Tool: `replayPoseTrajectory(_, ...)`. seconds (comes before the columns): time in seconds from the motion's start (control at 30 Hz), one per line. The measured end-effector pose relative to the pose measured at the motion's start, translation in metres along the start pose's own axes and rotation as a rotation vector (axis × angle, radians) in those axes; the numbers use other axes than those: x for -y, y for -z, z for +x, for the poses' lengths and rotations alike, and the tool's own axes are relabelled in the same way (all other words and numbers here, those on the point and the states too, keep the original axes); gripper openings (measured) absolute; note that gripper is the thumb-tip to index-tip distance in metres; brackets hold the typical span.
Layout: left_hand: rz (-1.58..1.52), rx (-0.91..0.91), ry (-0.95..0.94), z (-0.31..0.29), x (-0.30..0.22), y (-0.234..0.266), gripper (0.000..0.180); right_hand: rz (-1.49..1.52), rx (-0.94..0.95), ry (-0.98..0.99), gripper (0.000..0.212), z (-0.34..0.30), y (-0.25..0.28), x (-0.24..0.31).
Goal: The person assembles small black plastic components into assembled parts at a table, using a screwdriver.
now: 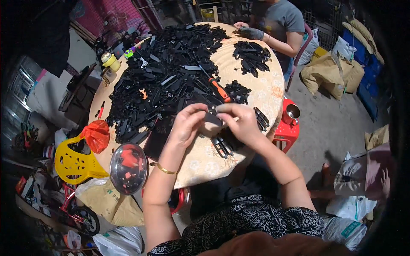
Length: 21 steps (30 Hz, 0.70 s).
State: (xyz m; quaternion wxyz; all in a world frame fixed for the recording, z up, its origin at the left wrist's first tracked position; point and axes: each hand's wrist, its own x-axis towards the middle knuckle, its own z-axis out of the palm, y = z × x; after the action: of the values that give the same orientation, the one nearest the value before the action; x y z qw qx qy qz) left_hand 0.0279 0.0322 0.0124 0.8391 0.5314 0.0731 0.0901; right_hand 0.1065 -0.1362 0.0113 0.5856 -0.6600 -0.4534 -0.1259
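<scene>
Both of my hands meet over the near part of a round table (198,166). My left hand (188,123) and my right hand (239,121) pinch a small black plastic part (212,118) between their fingertips; its exact kind I cannot make out. A big heap of black plastic parts (171,72) spreads beyond them. Just past my right hand lies a screwdriver (219,89) with a red and black handle. Below the hands sits a group of black parts (223,146), and another small group (260,118) lies beside my right hand.
Across the table sits a person (279,21) in a grey shirt, near a smaller black pile (252,57). A red stool (287,132) with a metal cup (293,113) stands at the right. Left are a yellow chair (79,162), a red bag (97,136) and a clear-lidded bowl (128,168).
</scene>
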Motion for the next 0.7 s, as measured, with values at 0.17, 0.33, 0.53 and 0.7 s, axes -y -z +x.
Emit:
replayPoseTrajectory(0.17, -0.178, 0.158, -0.030, -0.006, 0.003, -0.016, 0.046, -0.056, 0.011, 0.146, 0.016, -0.010, -0.009, 0.014)
replayPoseTrajectory(0.33, -0.303, 0.232, 0.024, -0.007, 0.007, -0.015, 0.044, -0.054, -0.077, 0.119, 0.016, -0.010, -0.009, 0.013)
replayPoseTrajectory(0.53, -0.290, 0.166, 0.046, -0.006, 0.014, -0.017, 0.037, -0.034, -0.097, -0.015, 0.014, -0.009, 0.000, 0.013)
replayPoseTrajectory(0.7, -0.062, 0.105, 0.111, -0.006, 0.017, -0.009, 0.017, -0.088, 0.018, 0.166, 0.013, -0.005, 0.001, 0.008)
